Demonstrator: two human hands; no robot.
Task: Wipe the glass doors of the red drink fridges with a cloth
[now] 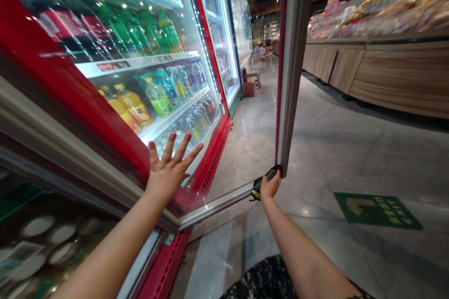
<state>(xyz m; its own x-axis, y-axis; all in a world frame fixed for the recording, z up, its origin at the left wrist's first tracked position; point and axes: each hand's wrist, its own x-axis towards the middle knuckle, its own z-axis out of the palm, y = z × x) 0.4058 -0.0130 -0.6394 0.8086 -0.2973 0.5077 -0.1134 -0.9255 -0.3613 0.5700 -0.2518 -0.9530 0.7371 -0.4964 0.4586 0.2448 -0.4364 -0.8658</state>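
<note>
My left hand (165, 175) is open, fingers spread, in front of the red-framed drinks fridge near the hinge side of its open glass door; I cannot tell whether the palm touches the glass. At the door's lower free corner, my right hand (271, 185) is closed around a small black item with a yellow-green part (258, 186). That item is pressed against the metal door frame (224, 199); its exact kind is hidden by the fingers. Through the glass show fridge shelves (140, 64) with green bottles (150, 32) and orange juice bottles (131, 102).
Jars with pale lids (38, 226) stand behind glass at lower left. A wood-panelled display counter (396, 74) heaped with packaged goods runs along the right. A green floor sign (377, 210) lies on the grey floor. Further down the aisle sits a cardboard box (249, 88).
</note>
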